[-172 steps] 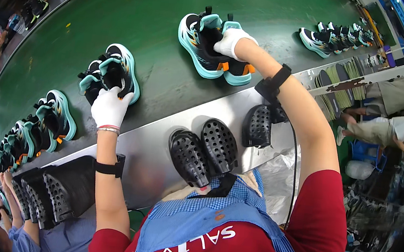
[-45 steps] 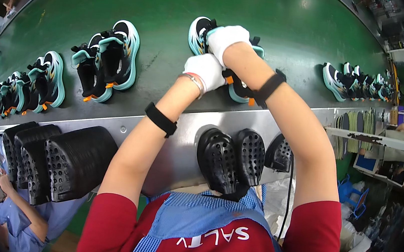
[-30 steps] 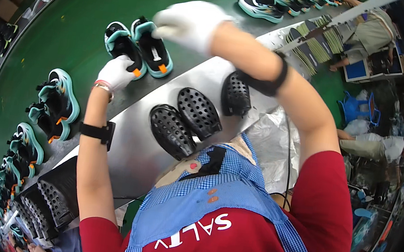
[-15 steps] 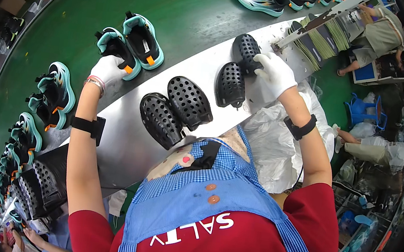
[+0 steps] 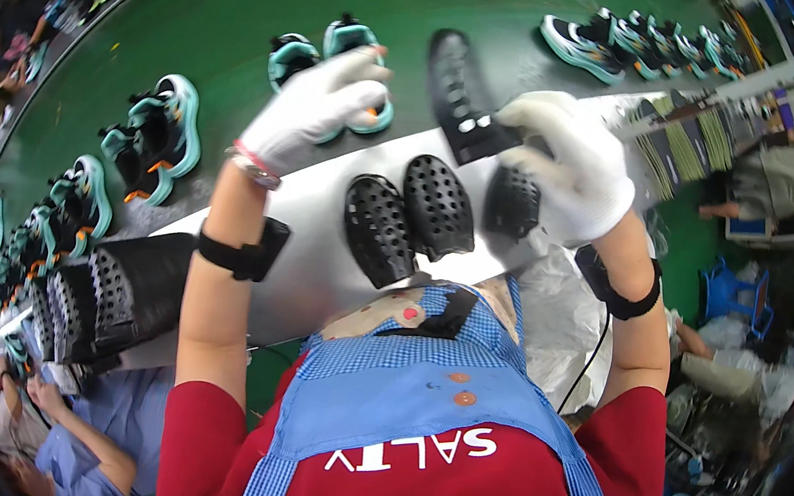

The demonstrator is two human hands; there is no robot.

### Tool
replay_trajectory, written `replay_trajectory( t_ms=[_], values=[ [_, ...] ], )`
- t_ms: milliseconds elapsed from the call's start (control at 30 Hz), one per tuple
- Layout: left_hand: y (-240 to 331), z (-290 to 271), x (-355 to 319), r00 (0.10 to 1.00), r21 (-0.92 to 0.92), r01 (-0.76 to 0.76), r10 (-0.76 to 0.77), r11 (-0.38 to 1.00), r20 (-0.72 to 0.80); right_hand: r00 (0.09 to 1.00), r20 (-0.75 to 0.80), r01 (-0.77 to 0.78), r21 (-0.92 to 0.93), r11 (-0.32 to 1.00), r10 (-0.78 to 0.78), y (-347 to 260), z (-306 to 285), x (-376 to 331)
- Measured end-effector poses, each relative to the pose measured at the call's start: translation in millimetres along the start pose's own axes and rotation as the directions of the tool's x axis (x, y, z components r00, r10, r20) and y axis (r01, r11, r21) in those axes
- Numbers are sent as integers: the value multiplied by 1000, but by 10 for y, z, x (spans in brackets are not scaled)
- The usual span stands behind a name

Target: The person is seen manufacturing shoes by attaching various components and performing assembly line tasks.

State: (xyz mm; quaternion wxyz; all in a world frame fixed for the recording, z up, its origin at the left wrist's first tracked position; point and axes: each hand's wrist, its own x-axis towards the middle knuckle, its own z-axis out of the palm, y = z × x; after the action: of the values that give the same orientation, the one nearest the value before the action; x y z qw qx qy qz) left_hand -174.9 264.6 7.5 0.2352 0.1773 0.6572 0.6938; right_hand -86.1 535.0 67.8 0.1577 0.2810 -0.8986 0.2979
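Note:
A black plastic shoe tree (image 5: 454, 91), turned underside up, is tilted over the far edge of the silvery work surface, its near end gripped by my white-gloved right hand (image 5: 576, 161). My left hand (image 5: 312, 114), also gloved, hovers with its fingers apart and nothing in them. It partly hides a pair of black and mint sneakers (image 5: 292, 57) on the green conveyor belt. Two perforated black shoe trees, one on the left (image 5: 379, 231) and one on the right (image 5: 438, 209), lie side by side near my apron. Another shoe tree (image 5: 514, 201) rests below my right hand.
More sneakers line the green belt at left (image 5: 157, 139) and far right (image 5: 585, 48). Stacked black shoe trees (image 5: 114, 288) sit beside my left forearm. Insole stacks (image 5: 692, 145) stand at right near a metal bar. Clear plastic bagging (image 5: 558, 312) hangs by my right arm. People work lower left and right.
My right hand has lifted one shoe tree off the work surface and brought it up and left. My left hand has let go of the sneaker and risen. The whole view has shifted.

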Motion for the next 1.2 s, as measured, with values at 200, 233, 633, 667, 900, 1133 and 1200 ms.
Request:
replay_trajectory(
  t_ms=[200,233,633,667,900,1133,1200],
  values=[
    [-433,49,-208,989,-689,95,10,718,148,982,131,112,186,976,-137,-210,575,461],
    [-465,12,-227,994,-708,80,-6,702,107,985,172,-52,231,972,12,-227,659,478],
    [-537,-142,-277,989,-618,-120,38,777,-143,800,460,-314,-227,922,385,-361,966,877],
    [-525,-145,-279,989,-612,-116,35,782,-143,816,436,-309,-225,924,379,-335,1003,873],
    [-280,-233,-321,953,-422,128,-230,898,-199,740,466,-597,122,793,485,-209,994,956],
    [-802,-160,-127,919,726,-45,314,686,-239,441,643,-857,93,508,626,219,1028,1281],
    [-854,-110,-7,926,779,43,267,626,-266,367,682,-864,-1,503,632,354,1115,1422]
  ],
)
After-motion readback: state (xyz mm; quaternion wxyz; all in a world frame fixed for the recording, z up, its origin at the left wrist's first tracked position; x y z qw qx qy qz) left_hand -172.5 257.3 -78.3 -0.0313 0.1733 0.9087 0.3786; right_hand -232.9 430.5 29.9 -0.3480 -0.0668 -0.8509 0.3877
